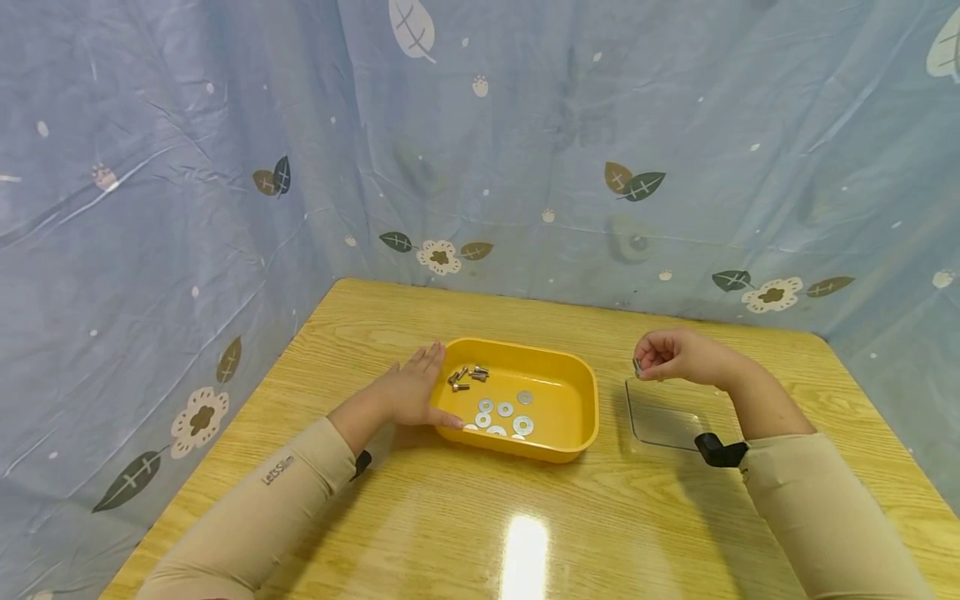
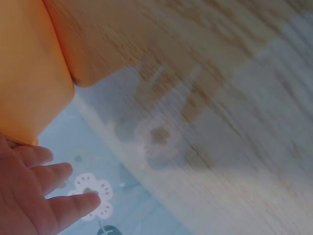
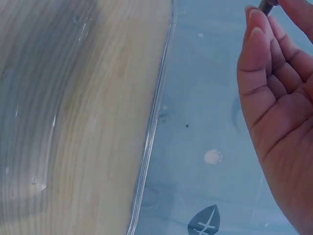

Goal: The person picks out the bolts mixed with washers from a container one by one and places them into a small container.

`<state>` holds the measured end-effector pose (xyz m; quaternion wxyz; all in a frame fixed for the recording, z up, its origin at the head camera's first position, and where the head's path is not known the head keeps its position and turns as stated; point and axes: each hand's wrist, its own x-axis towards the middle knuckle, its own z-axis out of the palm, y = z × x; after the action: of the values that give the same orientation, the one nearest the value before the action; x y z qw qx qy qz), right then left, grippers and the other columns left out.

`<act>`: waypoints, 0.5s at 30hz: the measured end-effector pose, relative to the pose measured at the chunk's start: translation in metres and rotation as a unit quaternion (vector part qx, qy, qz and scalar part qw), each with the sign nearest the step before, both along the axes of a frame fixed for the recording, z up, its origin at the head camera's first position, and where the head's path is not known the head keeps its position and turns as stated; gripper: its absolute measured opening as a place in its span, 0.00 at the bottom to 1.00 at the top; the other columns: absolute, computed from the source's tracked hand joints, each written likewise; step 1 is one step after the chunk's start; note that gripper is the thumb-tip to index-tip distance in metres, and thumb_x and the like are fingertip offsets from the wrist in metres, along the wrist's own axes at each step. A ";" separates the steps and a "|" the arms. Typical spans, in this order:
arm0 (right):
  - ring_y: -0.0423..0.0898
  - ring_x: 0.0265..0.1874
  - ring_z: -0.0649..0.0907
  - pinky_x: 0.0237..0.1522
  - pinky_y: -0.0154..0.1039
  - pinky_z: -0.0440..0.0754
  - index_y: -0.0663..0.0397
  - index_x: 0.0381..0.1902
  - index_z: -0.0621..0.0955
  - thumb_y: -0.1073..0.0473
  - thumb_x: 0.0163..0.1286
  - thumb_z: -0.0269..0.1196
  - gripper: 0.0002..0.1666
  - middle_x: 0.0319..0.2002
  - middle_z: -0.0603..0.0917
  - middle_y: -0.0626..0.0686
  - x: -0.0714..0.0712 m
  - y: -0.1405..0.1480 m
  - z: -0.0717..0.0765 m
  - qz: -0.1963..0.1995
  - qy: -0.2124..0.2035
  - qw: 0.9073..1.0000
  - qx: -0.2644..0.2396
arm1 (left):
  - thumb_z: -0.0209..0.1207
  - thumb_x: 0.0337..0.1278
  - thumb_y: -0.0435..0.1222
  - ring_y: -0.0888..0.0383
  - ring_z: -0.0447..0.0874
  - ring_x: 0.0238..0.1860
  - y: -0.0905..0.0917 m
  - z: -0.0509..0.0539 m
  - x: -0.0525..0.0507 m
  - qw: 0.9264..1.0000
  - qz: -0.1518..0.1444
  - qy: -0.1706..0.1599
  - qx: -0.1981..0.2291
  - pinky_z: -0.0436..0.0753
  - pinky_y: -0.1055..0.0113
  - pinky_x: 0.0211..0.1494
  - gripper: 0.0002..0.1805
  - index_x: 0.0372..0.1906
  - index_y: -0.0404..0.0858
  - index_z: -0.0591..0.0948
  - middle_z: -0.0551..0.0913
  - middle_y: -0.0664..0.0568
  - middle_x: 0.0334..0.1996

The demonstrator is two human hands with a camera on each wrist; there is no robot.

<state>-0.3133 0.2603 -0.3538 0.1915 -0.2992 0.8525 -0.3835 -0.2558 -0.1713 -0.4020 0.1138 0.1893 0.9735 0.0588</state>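
In the head view my left hand (image 1: 412, 392) rests at the left end of a yellow tray (image 1: 585, 392), fingers extended along the outside and thumb over the near rim. Several screws (image 1: 461, 387) and several flat washers (image 1: 522, 425) lie in the tray. My right hand (image 1: 686, 357) pinches one small metal screw (image 1: 637, 367) above the far left part of a clear container (image 1: 665, 427). The right wrist view shows the screw (image 3: 266, 6) between thumb and fingertips of the right hand (image 3: 283, 93). In the left wrist view the fingers of the left hand (image 2: 39, 191) are apart beside the tray (image 2: 34, 73).
The two containers stand side by side on a wooden table (image 1: 420, 517), the clear one to the right of the yellow one. A blue patterned cloth (image 1: 525, 167) hangs behind the table and at both sides. Light glares off the table's near part.
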 end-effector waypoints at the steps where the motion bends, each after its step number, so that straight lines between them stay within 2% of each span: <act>1: 0.48 0.27 0.77 0.30 0.37 0.77 0.63 0.39 0.75 0.59 0.60 0.64 0.14 0.31 0.77 0.56 0.000 0.001 -0.001 0.005 -0.004 1.000 0.000 | 0.50 0.31 0.76 0.45 0.38 0.71 0.000 0.000 0.000 1.000 0.000 -0.001 -0.001 0.51 0.39 0.64 0.69 0.71 0.36 0.36 0.35 0.44 0.72; 5: 0.45 0.26 0.76 0.29 0.37 0.76 0.64 0.38 0.74 0.60 0.60 0.63 0.13 0.30 0.77 0.56 -0.001 0.003 -0.003 0.024 -0.019 1.000 0.003 | 0.50 0.31 0.76 0.45 0.38 0.71 0.000 0.000 0.000 1.000 0.000 -0.002 -0.001 0.51 0.38 0.64 0.69 0.71 0.36 0.36 0.35 0.45 0.72; 15: 0.44 0.26 0.75 0.31 0.42 0.76 0.66 0.37 0.73 0.63 0.60 0.63 0.13 0.29 0.76 0.56 -0.004 0.005 -0.011 0.035 -0.069 0.997 0.024 | 0.48 0.29 0.77 0.45 0.38 0.71 0.000 0.001 0.000 1.000 -0.002 0.000 0.001 0.52 0.38 0.63 0.70 0.71 0.36 0.36 0.35 0.44 0.72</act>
<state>-0.3176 0.2652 -0.3649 0.2701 -0.2968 0.8355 -0.3753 -0.2557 -0.1715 -0.4014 0.1139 0.1917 0.9730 0.0601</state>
